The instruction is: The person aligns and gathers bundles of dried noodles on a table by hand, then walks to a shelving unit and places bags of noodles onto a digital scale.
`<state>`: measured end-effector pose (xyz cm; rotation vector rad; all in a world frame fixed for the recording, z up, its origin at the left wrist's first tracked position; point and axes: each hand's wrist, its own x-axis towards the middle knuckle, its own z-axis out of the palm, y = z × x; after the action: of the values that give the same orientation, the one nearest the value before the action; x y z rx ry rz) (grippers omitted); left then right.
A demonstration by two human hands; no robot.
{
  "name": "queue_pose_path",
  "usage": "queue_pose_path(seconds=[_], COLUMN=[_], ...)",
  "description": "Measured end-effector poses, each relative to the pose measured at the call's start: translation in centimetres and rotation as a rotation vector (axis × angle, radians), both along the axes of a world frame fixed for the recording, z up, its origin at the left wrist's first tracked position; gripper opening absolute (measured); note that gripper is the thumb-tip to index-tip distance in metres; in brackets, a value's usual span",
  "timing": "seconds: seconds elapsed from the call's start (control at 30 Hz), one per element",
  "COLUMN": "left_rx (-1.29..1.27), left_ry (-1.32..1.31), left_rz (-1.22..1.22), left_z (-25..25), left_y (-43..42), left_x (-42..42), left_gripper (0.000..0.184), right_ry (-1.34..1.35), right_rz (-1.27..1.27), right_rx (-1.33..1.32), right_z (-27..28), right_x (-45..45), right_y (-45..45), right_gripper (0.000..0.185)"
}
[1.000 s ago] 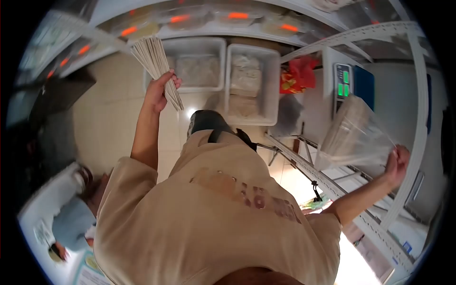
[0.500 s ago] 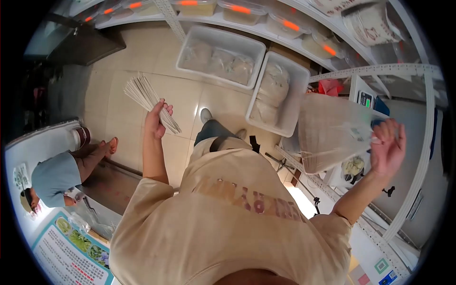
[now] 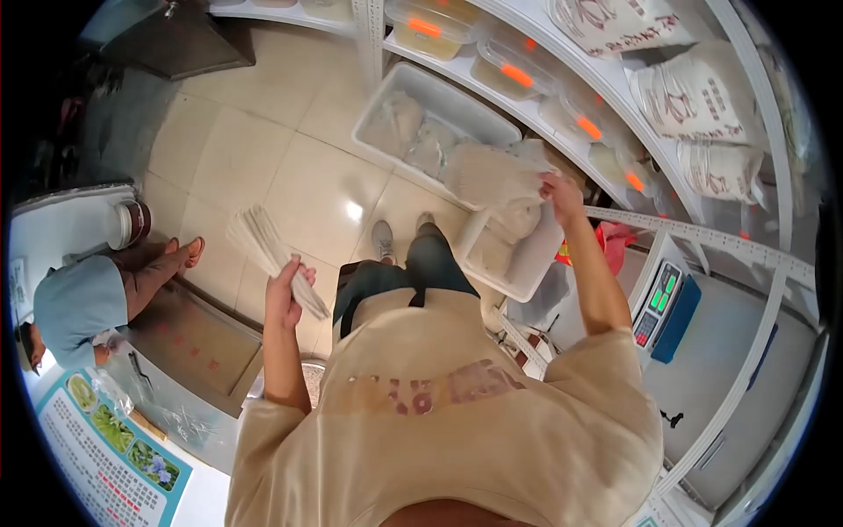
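My left hand (image 3: 285,294) is wrapped round a bundle of thin pale sticks (image 3: 263,241), which fans out toward the upper left above the tiled floor. With its fingers pinched, my right hand (image 3: 562,193) holds the top of a clear plastic bag (image 3: 496,176) with pale contents. The bag hangs over the near edge of a white tub (image 3: 373,132) that has several bagged packs in it. Just below the bag is a second white tub (image 3: 536,281), also holding bagged packs.
Shelves (image 3: 544,105) with orange-latched boxes and printed sacks (image 3: 694,92) curve along the upper right. A digital scale (image 3: 659,303) stands at the right. Another person (image 3: 83,303) is at a counter (image 3: 189,351) on the left. A dark cabinet (image 3: 176,39) is at the upper left.
My right hand has swung the bag from the far right to over the tubs. The view has turned, and my left hand keeps its grip on the sticks.
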<state>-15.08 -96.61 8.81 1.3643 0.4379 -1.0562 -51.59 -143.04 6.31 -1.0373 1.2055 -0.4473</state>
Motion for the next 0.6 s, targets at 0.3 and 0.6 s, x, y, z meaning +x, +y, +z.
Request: queue_pose_path(seconds=[0.3, 0.6], left_rx=[0.169, 0.425], left_ry=[0.058, 0.092], left_rz=[0.331, 0.469], left_z=[-0.2, 0.1], left_y=[0.5, -5.2], left_x=[-2.9, -5.7], left_gripper=[0.015, 0.013], right_ry=[0.344, 0.574], right_rz=[0.401, 0.791], right_rx=[0.034, -0.157], right_z=[-25.3, -44.8], right_x=[11.6, 19.6], right_y=[-10.4, -10.0], right_gripper=[0.021, 0.020])
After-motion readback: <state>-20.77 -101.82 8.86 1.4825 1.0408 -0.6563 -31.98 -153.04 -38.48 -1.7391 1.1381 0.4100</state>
